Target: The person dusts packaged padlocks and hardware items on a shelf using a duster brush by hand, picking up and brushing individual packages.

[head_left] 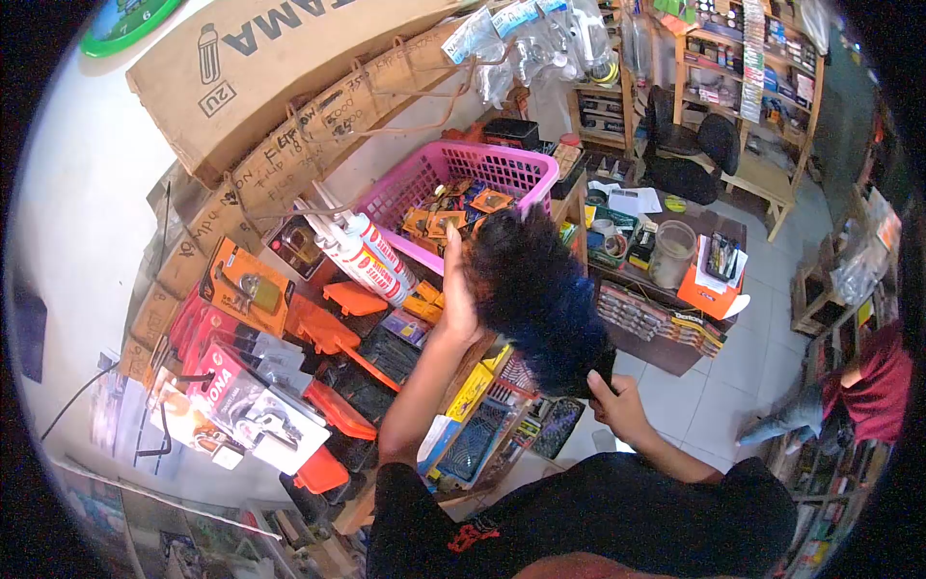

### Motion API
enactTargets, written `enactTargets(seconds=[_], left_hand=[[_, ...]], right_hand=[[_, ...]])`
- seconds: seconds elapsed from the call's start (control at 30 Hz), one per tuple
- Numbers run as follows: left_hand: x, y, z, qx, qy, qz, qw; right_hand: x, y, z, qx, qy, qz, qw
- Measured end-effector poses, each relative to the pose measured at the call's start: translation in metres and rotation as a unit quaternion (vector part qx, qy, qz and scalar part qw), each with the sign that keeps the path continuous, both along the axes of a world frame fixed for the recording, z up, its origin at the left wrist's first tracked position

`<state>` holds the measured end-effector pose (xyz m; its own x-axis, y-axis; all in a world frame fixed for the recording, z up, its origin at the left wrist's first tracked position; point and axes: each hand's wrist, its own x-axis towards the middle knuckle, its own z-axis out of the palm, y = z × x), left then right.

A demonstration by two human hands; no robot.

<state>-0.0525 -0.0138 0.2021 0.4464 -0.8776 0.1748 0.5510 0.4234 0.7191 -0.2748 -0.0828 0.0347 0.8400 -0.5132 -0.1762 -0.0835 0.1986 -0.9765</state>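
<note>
A dark, bushy bristled thing, black with a blue tint (540,289), is between my two hands. My left hand (458,294) is raised with its fingers pointing up against the left side of the bristles, near the pink basket. My right hand (620,410) pinches the dark lower end. Behind the bristles stands the pink basket (395,188) with small orange packets (444,222) in it. White and red sealant tubes (371,261) lean beside the basket, left of my left hand.
Packaged goods (265,410) and orange-lidded bins (338,410) are at the left. A cardboard box (280,68) stands behind. A low counter (666,352) holds a jar (672,253). A person in a red top (873,386) is at the right, near shelves.
</note>
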Motion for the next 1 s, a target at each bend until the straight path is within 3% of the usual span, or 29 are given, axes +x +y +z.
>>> enactTargets(seconds=[0.03, 0.13, 0.23, 0.33, 0.43, 0.53, 0.63, 0.73, 0.83, 0.87, 0.93, 0.97, 1.0], left_hand=[[-0.008, 0.0, 0.007, 0.047, -0.053, 0.087, 0.994], [0.038, -0.006, -0.02, -0.074, -0.092, -0.175, 0.978], [0.013, 0.002, -0.012, -0.022, 0.07, -0.083, 0.994], [0.008, 0.002, -0.011, 0.006, -0.017, -0.01, 1.0], [0.017, -0.002, -0.022, -0.15, 0.106, -0.211, 0.96], [0.024, -0.002, -0.021, -0.135, 0.026, -0.267, 0.954], [-0.005, 0.005, 0.003, -0.026, -0.05, 0.015, 0.998], [-0.013, 0.008, 0.009, 0.03, -0.152, 0.113, 0.981], [-0.011, 0.006, 0.006, -0.015, -0.142, 0.035, 0.989], [0.025, -0.007, -0.034, -0.085, -0.075, -0.102, 0.988], [0.035, -0.009, -0.037, -0.13, 0.026, -0.226, 0.965], [0.036, -0.001, -0.039, -0.109, 0.056, -0.216, 0.969], [0.021, 0.004, -0.022, -0.077, 0.0, -0.143, 0.987]], right_hand=[[-0.002, -0.001, -0.005, -0.006, 0.015, 0.017, 1.0], [-0.003, 0.001, -0.005, -0.023, 0.016, 0.037, 0.999], [-0.002, 0.0, 0.0, -0.014, 0.007, 0.007, 1.0], [-0.003, -0.002, 0.0, -0.003, 0.009, -0.002, 1.0], [-0.003, 0.004, -0.004, 0.006, -0.003, 0.001, 1.0], [-0.005, 0.002, -0.007, -0.006, 0.006, 0.03, 1.0], [-0.008, -0.009, 0.019, -0.005, 0.009, -0.002, 1.0], [-0.006, -0.015, 0.036, -0.008, -0.043, 0.002, 0.999], [-0.008, -0.022, 0.018, -0.077, -0.031, 0.062, 0.995], [-0.008, -0.021, 0.015, -0.097, -0.034, 0.086, 0.991], [-0.008, -0.017, 0.008, -0.102, -0.03, 0.117, 0.987], [-0.009, -0.016, 0.011, -0.079, -0.017, 0.093, 0.992], [-0.011, -0.014, 0.019, -0.056, -0.003, 0.07, 0.996]])
